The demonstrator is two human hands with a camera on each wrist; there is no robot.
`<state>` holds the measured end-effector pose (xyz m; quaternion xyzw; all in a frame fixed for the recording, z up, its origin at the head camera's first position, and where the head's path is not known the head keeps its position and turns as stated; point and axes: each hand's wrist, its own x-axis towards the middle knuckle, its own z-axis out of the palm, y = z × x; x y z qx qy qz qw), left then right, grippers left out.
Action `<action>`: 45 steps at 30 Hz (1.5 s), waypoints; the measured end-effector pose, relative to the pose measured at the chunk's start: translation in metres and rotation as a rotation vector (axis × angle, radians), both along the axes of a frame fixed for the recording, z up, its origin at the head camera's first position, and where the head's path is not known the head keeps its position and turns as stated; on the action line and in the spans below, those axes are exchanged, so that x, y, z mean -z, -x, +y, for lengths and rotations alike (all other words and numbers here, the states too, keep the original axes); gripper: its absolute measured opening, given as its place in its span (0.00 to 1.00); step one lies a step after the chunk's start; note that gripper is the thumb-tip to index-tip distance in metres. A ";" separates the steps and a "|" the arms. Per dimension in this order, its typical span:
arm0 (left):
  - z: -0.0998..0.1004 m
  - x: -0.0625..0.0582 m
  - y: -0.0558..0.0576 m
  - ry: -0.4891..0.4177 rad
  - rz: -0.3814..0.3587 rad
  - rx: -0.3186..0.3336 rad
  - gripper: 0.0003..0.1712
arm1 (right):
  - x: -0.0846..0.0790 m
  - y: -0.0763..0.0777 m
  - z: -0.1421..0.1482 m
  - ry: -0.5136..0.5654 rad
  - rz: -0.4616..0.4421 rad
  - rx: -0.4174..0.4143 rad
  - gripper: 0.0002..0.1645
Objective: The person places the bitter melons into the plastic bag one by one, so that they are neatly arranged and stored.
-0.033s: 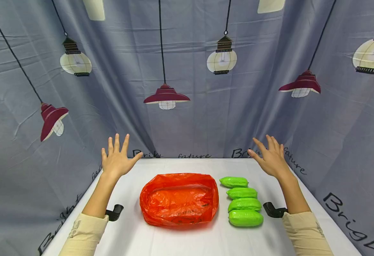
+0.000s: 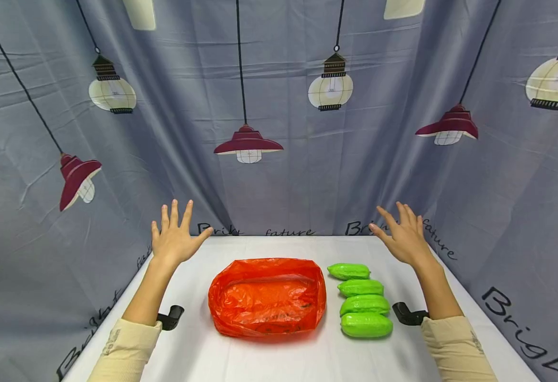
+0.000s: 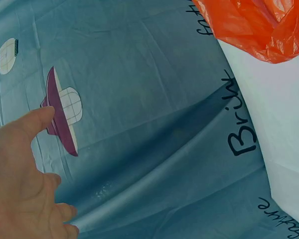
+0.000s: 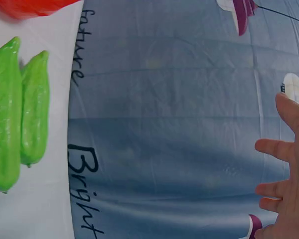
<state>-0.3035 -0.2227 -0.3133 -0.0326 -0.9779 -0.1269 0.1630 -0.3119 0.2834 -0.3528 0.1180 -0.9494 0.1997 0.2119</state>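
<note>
Both hands are raised above the far part of the table with fingers spread, and neither holds anything. My left hand [image 2: 173,241] is up to the left of a red plastic bag [image 2: 266,297], whose opening faces up. In the left wrist view, the bag [image 3: 269,30] shows at the top right, well apart from the hand [image 3: 20,184]. My right hand [image 2: 408,239] hovers beyond several glossy green gourd-like vegetables [image 2: 365,305], which lie in a column right of the bag. Two of these vegetables [image 4: 35,109] show most fully in the right wrist view, apart from the hand [image 4: 291,184].
A white table [image 2: 188,355] carries the bag and vegetables. Grey-blue curtains [image 2: 279,201] printed with lamps and lettering stand behind it and along both sides. Each wrist wears a black mount, one on the left [image 2: 171,317] and one on the right [image 2: 409,314].
</note>
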 end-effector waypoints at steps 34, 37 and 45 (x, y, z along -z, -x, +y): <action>0.021 0.128 -0.045 -0.610 0.425 0.165 0.28 | 0.067 -0.087 0.018 0.355 -0.107 -0.414 0.29; 0.022 0.142 -0.042 -0.684 0.389 0.155 0.28 | 0.077 -0.086 0.020 0.394 -0.129 -0.495 0.30; 0.022 0.178 -0.034 -0.766 0.315 0.171 0.30 | 0.103 -0.082 0.020 0.441 -0.230 -0.595 0.32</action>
